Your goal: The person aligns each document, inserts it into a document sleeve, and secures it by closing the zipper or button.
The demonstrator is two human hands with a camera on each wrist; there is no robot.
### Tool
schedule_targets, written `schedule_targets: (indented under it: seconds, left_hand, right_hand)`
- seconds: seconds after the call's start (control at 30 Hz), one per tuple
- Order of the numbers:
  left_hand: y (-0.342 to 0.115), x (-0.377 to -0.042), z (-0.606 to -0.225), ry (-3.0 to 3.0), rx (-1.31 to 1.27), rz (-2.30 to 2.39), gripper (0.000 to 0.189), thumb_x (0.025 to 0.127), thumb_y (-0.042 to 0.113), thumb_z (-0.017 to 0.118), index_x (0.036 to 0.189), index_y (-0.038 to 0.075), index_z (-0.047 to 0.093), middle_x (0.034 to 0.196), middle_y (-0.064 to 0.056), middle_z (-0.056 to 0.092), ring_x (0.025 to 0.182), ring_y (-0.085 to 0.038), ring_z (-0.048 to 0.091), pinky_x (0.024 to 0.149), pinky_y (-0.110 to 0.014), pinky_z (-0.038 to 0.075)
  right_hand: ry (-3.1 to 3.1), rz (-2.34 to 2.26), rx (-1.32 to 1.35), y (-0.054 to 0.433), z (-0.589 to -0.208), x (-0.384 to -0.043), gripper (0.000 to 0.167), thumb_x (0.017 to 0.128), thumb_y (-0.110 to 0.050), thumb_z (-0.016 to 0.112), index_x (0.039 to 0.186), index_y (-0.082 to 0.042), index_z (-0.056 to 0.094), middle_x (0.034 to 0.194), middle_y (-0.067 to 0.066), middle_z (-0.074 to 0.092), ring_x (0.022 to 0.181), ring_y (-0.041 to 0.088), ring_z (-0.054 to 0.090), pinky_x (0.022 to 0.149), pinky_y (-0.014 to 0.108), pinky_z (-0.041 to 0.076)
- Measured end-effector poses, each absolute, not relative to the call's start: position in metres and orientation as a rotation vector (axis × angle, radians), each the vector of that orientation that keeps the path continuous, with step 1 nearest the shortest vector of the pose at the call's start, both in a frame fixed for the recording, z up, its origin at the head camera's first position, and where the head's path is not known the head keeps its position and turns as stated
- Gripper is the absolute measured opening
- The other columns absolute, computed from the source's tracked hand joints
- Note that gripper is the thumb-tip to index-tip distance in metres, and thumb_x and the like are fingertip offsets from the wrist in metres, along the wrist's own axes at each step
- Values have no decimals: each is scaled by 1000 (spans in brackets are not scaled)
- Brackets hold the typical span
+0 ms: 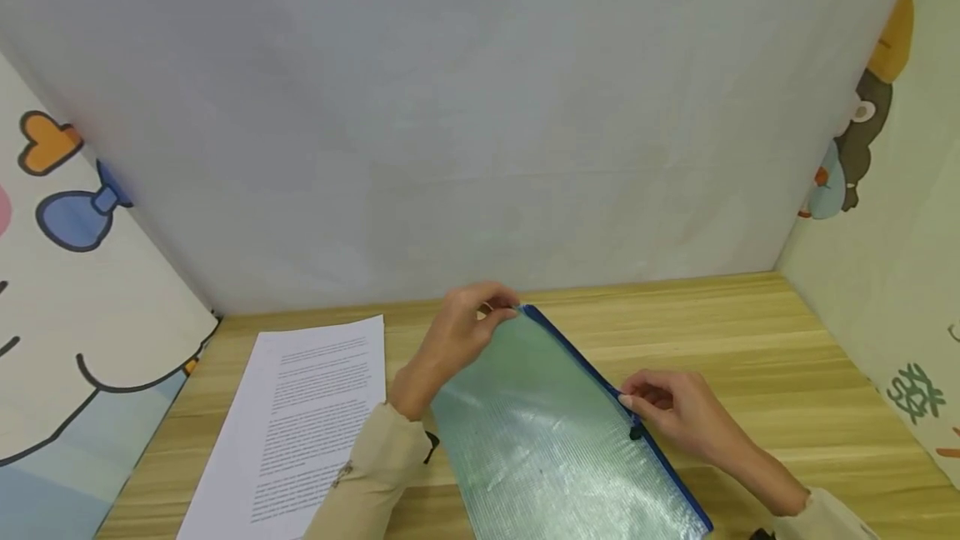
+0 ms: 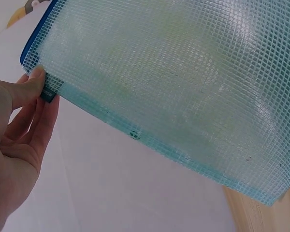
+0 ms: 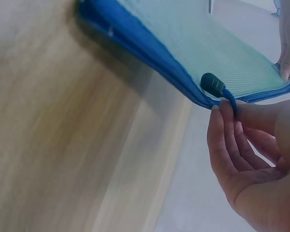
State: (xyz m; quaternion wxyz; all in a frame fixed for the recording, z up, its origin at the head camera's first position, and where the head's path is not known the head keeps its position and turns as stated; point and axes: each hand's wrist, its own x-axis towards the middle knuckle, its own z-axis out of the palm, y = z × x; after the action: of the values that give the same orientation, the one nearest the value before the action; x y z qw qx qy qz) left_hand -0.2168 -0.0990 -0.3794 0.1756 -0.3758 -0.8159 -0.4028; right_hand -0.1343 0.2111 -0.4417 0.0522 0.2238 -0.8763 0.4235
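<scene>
A translucent green mesh zipper pouch (image 1: 555, 440) with a blue zipper edge slants above the table, raised toward its far corner. My left hand (image 1: 459, 336) pinches that far corner between thumb and fingers, beside a small dark tag (image 2: 48, 94) in the left wrist view. On the zippered side, my right hand (image 1: 678, 411) pinches the blue zipper (image 3: 150, 53) at the slider, where a blue cord leads to a black pull tab (image 3: 212, 84). The slider itself is hidden by the fingertips. Through the mesh, no contents show.
Left of the pouch, printed white paper (image 1: 322, 407) lies flat on the wood-grain table (image 1: 720, 315). A pale grey wall (image 1: 480, 148) rises behind the table. Cartoon-printed panels (image 1: 67, 298) stand along both sides.
</scene>
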Motion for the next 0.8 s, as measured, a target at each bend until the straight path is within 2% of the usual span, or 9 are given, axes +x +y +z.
schedule_targets:
  seconds: [0.8]
  left_hand:
    - [-114, -217, -375, -2319, -983, -1176, 11, 90, -6, 74, 99, 0, 73, 95, -11, 74, 85, -23, 71, 75, -31, 59]
  right_hand:
    - [-2778, 1292, 665, 230, -445, -114, 4, 95, -9, 73, 96, -6, 75, 85, -6, 72, 74, 5, 66, 65, 24, 59]
